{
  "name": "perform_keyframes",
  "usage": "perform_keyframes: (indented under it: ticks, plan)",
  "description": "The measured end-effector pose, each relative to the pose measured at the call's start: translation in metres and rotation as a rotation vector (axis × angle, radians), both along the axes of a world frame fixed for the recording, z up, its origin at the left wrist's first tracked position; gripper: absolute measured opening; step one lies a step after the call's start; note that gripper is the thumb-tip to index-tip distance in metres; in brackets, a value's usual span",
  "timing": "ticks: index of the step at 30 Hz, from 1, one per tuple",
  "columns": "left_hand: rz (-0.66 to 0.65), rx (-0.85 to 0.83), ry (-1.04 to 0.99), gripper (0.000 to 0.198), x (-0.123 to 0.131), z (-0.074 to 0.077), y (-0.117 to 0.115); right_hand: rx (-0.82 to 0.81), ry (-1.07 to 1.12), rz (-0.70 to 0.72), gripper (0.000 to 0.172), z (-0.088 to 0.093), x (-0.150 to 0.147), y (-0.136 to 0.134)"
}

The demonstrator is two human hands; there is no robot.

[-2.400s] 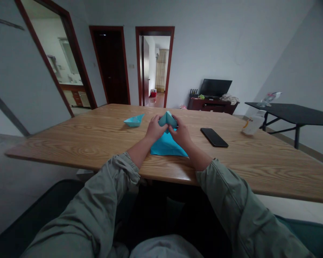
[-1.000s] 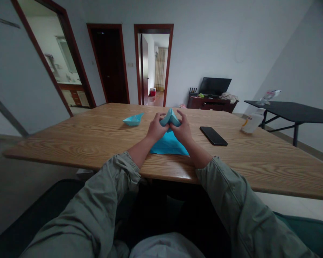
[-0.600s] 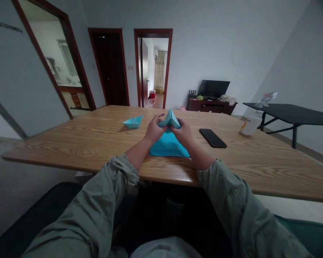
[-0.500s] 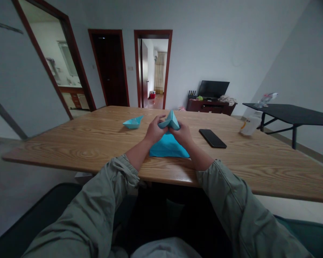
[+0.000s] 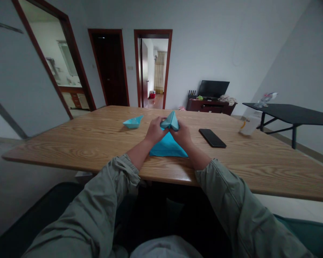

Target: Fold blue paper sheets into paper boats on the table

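Between my two hands is a light blue folded paper (image 5: 171,121), its pointed peak standing up. My left hand (image 5: 155,129) grips its left side, and my right hand (image 5: 182,132) grips its right side, with the thumbs close together at the near edge. The far fingers are partly hidden by the paper. Below the hands, a brighter blue stack of paper (image 5: 168,147) lies flat on the wooden table (image 5: 102,143), partly covered by my wrists. To the left of my left hand sits a finished-looking light blue paper boat (image 5: 133,122).
A black phone (image 5: 212,138) lies to the right of my right hand. Farther right stands a white container (image 5: 249,126) with a yellow mark. Beyond the table are a black table (image 5: 296,113) and a low cabinet with a television (image 5: 214,89).
The folded paper has shifted slightly in my hands. Its left flap, which stuck out before, now sits closer in to the peak. Both hands keep hold of it.
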State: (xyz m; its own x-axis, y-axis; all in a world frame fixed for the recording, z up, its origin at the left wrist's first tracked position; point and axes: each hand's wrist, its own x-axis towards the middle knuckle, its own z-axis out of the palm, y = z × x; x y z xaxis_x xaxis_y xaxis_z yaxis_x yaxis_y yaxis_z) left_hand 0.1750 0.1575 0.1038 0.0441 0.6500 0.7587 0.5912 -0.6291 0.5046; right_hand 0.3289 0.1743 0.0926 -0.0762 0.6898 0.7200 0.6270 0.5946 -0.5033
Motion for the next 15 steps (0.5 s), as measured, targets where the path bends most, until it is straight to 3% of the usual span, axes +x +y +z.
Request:
perform_keyframes:
  ticks: [6,15]
  plan:
    - [0.067,0.003,0.068,0.019,-0.0052,-0.004,0.0069,0.057,-0.062,0.005,0.012,0.0,0.0008,-0.0002]
    - [0.076,0.024,0.114,0.017,-0.0063,-0.0035,0.008,0.206,-0.171,-0.116,0.015,0.0024,0.0068,0.002]
